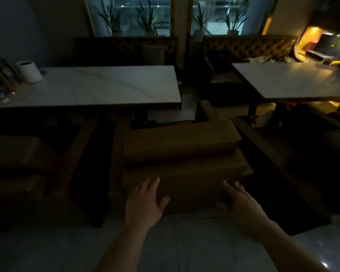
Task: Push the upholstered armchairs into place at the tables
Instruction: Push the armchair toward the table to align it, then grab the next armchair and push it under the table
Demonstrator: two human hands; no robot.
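Note:
A brown upholstered armchair stands in front of me with its padded back toward me, facing the right end of a white marble table. My left hand lies flat on the left part of the chair back, fingers spread. My right hand rests on the right part of the back, fingers spread too. Neither hand holds anything. A second brown armchair stands at the left of the same table. The room is dim.
A second marble table stands at the right with a dark armchair before it. Tufted benches line the window wall with potted plants. A white roll and framed items sit on the left table. Grey tiled floor lies below me.

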